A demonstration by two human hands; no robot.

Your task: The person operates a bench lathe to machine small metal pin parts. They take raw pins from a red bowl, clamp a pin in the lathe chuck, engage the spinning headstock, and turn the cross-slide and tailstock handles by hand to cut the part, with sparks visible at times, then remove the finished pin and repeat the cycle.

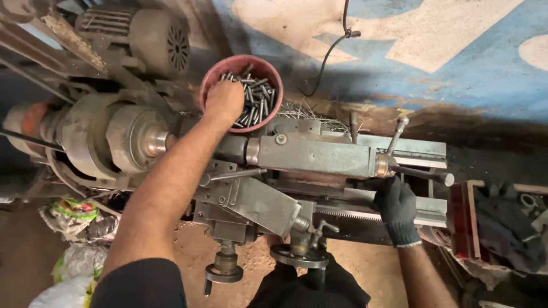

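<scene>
My left hand [224, 101] is bare and reaches into a red bowl [268, 71] filled with several short metal pins [258, 94]; its fingers are buried among them, so what they grip is hidden. My right hand [396, 206] wears a black knit glove and rests on the lathe bed beside the tailstock [311, 153], just below a lever handle [422, 174]. The bowl sits on top of the lathe behind the carriage [257, 202].
The lathe's chuck and headstock [123, 137] lie at left with a motor [154, 40] above. Two handwheels [297, 255] stick out toward me. Metal shavings [311, 114] lie behind the tailstock. A wooden box with dark rags [505, 225] stands at right; plastic bags [74, 217] lie on the floor at left.
</scene>
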